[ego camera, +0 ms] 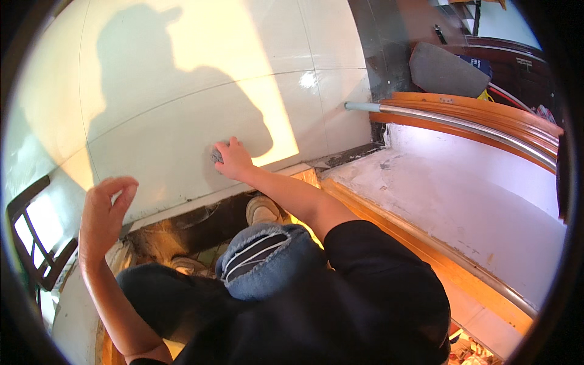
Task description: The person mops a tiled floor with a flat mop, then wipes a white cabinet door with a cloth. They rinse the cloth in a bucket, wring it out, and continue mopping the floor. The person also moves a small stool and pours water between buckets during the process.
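My right hand (235, 159) is closed around a grey scouring pad (216, 155), which looks like steel wool. It presses the pad against a white tiled surface (150, 137) with thin grey joints. Part of the pad is hidden by my fingers. On the other side, my left hand (102, 212) is raised with bent fingers and a gap between thumb and forefinger. Nothing shows in it, and it appears apart from the tiles. My shadow and a bright band of sunlight fall across the tiled surface.
A metal pipe (456, 118) runs along an orange-brown wooden frame (461, 102) at right, above a white ledge (479, 205). Beyond lies a grey padded object (445, 70). A dark frame (27, 214) stands at far left. My shoe (262, 210) is near the tiled surface's lower edge.
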A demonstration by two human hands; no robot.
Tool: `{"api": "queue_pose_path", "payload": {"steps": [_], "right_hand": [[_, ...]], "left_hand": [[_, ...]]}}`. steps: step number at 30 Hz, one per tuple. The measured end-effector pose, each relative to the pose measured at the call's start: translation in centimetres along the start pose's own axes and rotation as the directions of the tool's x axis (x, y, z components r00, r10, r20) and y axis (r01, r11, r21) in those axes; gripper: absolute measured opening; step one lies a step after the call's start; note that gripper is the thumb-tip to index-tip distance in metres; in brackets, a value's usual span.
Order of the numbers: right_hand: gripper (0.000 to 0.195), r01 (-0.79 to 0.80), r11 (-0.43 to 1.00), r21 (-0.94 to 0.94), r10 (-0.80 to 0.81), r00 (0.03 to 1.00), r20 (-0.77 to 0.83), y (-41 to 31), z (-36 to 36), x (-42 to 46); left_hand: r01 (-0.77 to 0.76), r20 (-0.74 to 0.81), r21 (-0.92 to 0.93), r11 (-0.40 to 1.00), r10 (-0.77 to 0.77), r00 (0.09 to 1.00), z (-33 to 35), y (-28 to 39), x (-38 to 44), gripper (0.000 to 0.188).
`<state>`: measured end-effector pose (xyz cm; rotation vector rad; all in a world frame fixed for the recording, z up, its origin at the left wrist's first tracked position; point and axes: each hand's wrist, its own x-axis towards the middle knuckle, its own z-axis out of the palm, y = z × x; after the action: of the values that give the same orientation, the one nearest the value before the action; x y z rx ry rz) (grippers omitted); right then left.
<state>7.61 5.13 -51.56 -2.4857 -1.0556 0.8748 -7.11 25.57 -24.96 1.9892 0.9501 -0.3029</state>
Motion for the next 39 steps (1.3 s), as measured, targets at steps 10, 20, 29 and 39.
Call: {"api": "queue_pose_path", "payload": {"steps": [10,20,29,39], "right_hand": [[0.042,-0.729,0.682,0.063,0.692,0.615,-0.378,18.6,-13.3,3.5],[0.057,-0.405,0.893,0.197,0.450,0.814,-0.366,18.3,-14.9,14.9],[0.038,-0.446,0.884,-0.137,0.393,0.870,-0.296,5.7,-10.6,17.4],[0.042,-0.004,1.000,-0.013,0.003,0.998,-0.066,4.0,-2.2,3.4]], "left_hand": [[0.143,-0.084,0.013,0.990,-0.141,0.986,-1.2,-3.9,-1.6,0.017],[0.108,0.036,0.105,0.989,-0.112,0.993,0.1,-0.9,0.6,0.016],[0.154,-0.027,0.118,0.981,-0.152,0.988,-0.3,-2.5,0.9,0.018],[0.012,0.072,0.083,0.996,-0.018,0.997,0.7,-2.4,1.6,0.018]]}}
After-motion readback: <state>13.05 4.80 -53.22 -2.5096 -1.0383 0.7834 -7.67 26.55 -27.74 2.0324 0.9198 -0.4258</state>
